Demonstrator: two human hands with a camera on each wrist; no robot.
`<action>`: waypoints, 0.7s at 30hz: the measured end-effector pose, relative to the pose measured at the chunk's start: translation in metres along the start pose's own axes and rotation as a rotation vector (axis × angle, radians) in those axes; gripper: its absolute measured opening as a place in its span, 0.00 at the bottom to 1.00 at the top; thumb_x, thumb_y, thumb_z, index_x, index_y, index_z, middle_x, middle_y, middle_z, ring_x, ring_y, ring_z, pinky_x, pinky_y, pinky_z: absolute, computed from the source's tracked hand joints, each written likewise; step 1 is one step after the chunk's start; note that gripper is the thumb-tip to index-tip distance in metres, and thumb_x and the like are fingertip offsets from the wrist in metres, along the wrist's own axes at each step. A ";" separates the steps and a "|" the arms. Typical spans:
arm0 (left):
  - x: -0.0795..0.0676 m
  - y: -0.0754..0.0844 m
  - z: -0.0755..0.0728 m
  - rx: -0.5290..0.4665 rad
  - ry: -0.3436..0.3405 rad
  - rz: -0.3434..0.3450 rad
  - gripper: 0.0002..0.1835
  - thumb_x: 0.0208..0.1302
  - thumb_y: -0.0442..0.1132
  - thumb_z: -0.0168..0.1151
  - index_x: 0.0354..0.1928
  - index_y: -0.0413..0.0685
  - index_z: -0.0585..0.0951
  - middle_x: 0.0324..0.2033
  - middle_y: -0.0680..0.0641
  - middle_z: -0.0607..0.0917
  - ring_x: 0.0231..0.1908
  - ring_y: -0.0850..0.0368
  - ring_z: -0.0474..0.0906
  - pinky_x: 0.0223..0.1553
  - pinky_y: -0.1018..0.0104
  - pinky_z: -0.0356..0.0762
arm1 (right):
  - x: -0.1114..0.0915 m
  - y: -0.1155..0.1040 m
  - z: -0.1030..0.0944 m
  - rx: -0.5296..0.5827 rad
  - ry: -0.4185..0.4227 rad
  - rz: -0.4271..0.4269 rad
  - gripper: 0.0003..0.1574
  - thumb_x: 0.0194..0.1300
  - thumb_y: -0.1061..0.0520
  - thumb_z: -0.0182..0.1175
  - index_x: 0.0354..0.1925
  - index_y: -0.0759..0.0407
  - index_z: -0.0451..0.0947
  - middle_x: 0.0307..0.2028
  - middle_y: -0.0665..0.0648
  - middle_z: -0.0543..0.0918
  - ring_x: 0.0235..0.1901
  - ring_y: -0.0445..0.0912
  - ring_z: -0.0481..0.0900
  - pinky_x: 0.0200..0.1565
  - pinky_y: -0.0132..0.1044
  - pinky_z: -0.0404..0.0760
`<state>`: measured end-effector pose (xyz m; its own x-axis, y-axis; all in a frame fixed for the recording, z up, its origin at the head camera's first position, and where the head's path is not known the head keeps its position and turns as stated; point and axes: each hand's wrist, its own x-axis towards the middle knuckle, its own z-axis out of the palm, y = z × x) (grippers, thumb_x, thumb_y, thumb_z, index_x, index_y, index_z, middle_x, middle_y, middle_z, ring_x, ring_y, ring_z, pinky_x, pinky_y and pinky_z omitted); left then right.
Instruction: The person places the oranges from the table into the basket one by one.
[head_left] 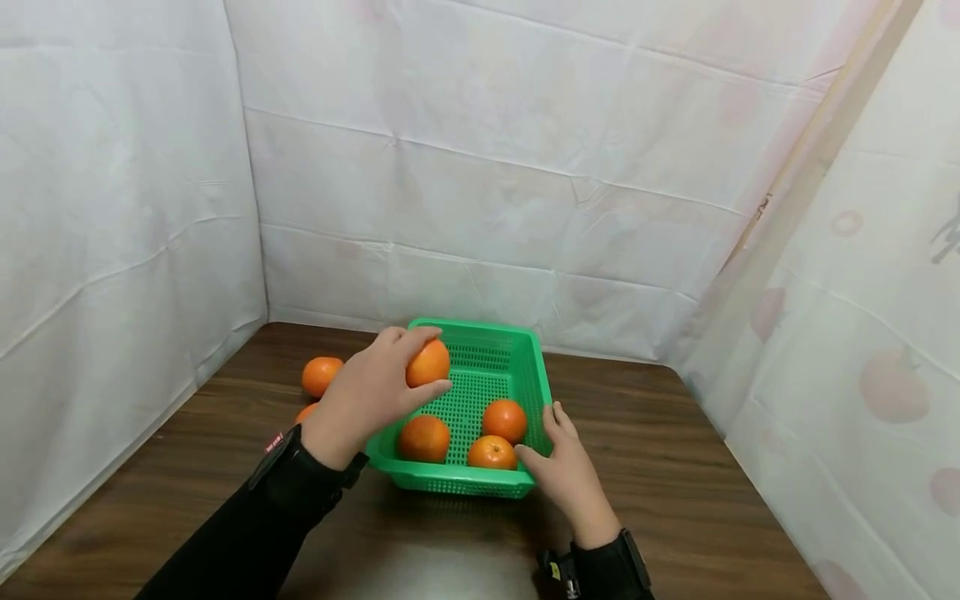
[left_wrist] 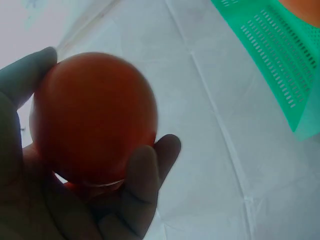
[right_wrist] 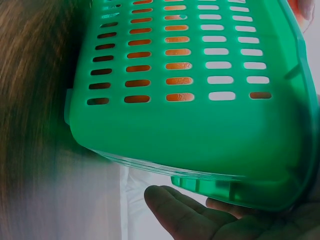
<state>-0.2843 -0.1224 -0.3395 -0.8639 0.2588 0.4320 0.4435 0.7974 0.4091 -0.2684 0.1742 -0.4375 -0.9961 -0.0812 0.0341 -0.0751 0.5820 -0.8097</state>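
Note:
An orange point(head_left: 428, 363) is in my left hand point(head_left: 372, 390), gripped between thumb and fingers above the left side of a green plastic basket point(head_left: 420, 477). The left wrist view shows the same orange point(left_wrist: 95, 117) with fingers curled about it. My right hand point(head_left: 567, 475) holds the basket's near right corner, thumb over the rim and fingers along the outer side wall. Inside the basket lie three oranges: one at the near left point(head_left: 424, 439), two close together at the right point(head_left: 505, 421). Through the slots in the right wrist view, orange skin shows behind the basket wall point(right_wrist: 165, 125).
Left of the basket, an orange point(head_left: 321, 377) sits on the brown wooden table point(head_left: 675, 467). Another orange point(head_left: 306, 412) there is partly hidden by my left hand. White cloth point(head_left: 480, 192) hangs behind the table and along both sides.

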 end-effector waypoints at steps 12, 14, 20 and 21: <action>-0.014 0.009 -0.011 0.022 -0.043 -0.027 0.36 0.65 0.63 0.73 0.73 0.64 0.76 0.57 0.44 0.81 0.35 0.59 0.79 0.35 0.64 0.79 | -0.001 0.000 0.000 -0.039 0.010 0.037 0.52 0.76 0.47 0.63 0.85 0.59 0.49 0.87 0.60 0.41 0.84 0.66 0.45 0.75 0.72 0.62; -0.015 0.009 -0.014 0.032 -0.039 -0.024 0.36 0.65 0.63 0.73 0.73 0.64 0.76 0.57 0.44 0.81 0.35 0.58 0.79 0.35 0.64 0.79 | -0.002 -0.001 0.001 -0.033 0.014 0.042 0.52 0.76 0.47 0.63 0.85 0.58 0.49 0.87 0.60 0.42 0.84 0.66 0.45 0.75 0.72 0.61; -0.019 0.012 -0.019 0.043 -0.036 -0.021 0.37 0.65 0.63 0.73 0.73 0.64 0.75 0.56 0.44 0.81 0.35 0.57 0.79 0.35 0.64 0.79 | -0.004 -0.002 0.003 -0.038 0.025 0.042 0.52 0.75 0.47 0.63 0.85 0.59 0.49 0.87 0.60 0.42 0.84 0.66 0.46 0.75 0.72 0.61; -0.020 0.012 -0.020 0.040 -0.037 -0.023 0.37 0.65 0.63 0.73 0.73 0.64 0.75 0.56 0.44 0.81 0.35 0.57 0.79 0.35 0.64 0.79 | -0.004 -0.002 0.003 -0.043 0.027 0.040 0.52 0.75 0.47 0.63 0.85 0.59 0.50 0.87 0.61 0.43 0.84 0.66 0.46 0.75 0.72 0.61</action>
<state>-0.2567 -0.1291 -0.3274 -0.8822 0.2594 0.3930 0.4142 0.8244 0.3857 -0.2637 0.1708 -0.4376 -0.9992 -0.0355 0.0181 -0.0362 0.6185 -0.7849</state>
